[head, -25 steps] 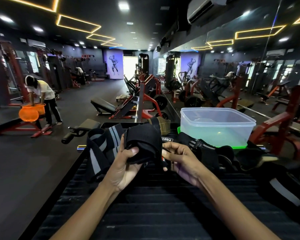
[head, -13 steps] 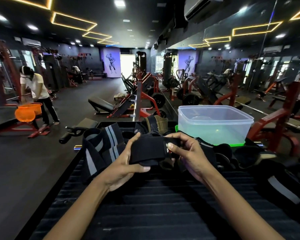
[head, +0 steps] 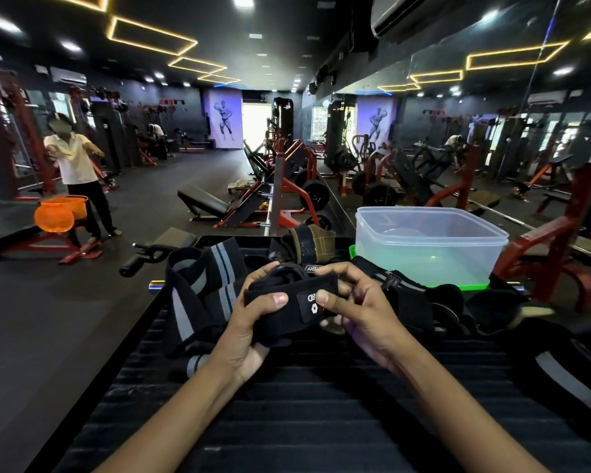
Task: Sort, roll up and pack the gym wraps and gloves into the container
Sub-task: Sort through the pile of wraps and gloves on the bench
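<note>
I have both hands on one black fabric gym wrap (head: 287, 310) with a small rectangular label patch, held just above the ribbed black padded bench surface (head: 321, 404). My left hand (head: 253, 322) grips its left end, thumb pressed on the front face and fingers curled over the top edge. My right hand (head: 359, 315) pinches the right end beside the patch, thumb in front and fingers bent behind. Just to the left of my left hand lies a loose black wrap with grey stripes (head: 202, 291), draped over the bench edge. Beyond my hands sits a tan and black glove (head: 309, 242). To the right, the clear plastic rectangular container (head: 430, 244) stands open on a bright green lid (head: 471, 286), with more black gear (head: 458, 308) piled in front of it. Farther off at left, a person in a pale shirt (head: 74, 162) stands by orange tubs (head: 60, 211).
</note>
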The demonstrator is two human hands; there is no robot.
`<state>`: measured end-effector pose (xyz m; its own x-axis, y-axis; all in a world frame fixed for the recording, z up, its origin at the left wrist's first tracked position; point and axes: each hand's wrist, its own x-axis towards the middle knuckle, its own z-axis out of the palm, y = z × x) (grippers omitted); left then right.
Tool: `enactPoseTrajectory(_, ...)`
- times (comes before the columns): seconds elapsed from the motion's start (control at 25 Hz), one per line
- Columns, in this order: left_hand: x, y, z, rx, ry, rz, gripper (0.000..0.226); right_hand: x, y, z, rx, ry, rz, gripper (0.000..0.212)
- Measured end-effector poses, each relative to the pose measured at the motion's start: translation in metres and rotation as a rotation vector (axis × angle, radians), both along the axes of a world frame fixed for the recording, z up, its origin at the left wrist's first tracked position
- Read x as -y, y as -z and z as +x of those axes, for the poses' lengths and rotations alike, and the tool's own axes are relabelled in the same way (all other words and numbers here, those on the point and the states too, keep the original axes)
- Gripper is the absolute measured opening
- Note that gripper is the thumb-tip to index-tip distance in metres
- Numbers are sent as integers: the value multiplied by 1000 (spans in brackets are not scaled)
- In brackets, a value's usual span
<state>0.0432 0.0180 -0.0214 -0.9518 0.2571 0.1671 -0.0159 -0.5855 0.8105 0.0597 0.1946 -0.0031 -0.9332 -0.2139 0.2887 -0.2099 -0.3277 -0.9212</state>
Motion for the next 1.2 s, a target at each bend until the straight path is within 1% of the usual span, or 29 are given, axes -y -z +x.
enactPoseTrajectory(0.08, -1, 2, 3, 33, 73, 34, 108, 2, -1, 3, 29, -13, -26, 40)
enactPoseTrajectory(0.16, -1, 2, 5, 37, 65, 23, 113, 3, 1, 3, 41, 42, 11, 37)
enactPoseTrajectory(0.24, -3, 0, 4, 1, 17, 1, 107, 0, 3, 1, 46, 124, 37, 31)
enactPoseTrajectory(0.28, -4, -1, 4, -28, -9, -16, 102, -3, 4, -2, 36, 164, 37, 31)
enactPoseTrajectory(0.32, -4, -2, 4, -49, -29, -33, 97, -6, 5, -4, 4, 206, 64, 37)
enactPoseTrajectory(0.4, -5, 1, 4, -61, -53, -61, 83, -12, 6, -4, -111, 274, 221, 53)
enactPoseTrajectory(0.48, -10, 4, 7, -73, -32, -116, 72, -15, 7, -2, -167, 234, 351, 63)
enactPoseTrajectory(0.56, -12, 9, 11, -111, 12, -152, 68, -14, 6, 3, -151, 144, 439, 72)
enactPoseTrajectory(0.68, -17, 12, 17, -140, 104, -119, 67, -15, 6, 10, -127, 39, 465, 81)
enactPoseTrajectory(0.76, -22, 12, 22, -123, 143, -79, 67, -15, 8, 18, -124, 20, 446, 84)
enactPoseTrajectory(0.92, -37, 11, 27, -136, 134, -142, 63, -17, 12, 36, -180, 179, 412, 73)
enactPoseTrajectory(1.04, -50, 9, 29, -204, 168, -217, 47, -27, 9, 52, -271, 311, 381, 72)
enactPoseTrajectory(1.12, -61, 14, 25, -230, 184, -309, 43, -39, 4, 59, -305, 443, 311, 73)
enactPoseTrajectory(1.2, -74, 17, 15, -300, 107, -505, 37, -57, 1, 62, -332, 637, 247, 73)
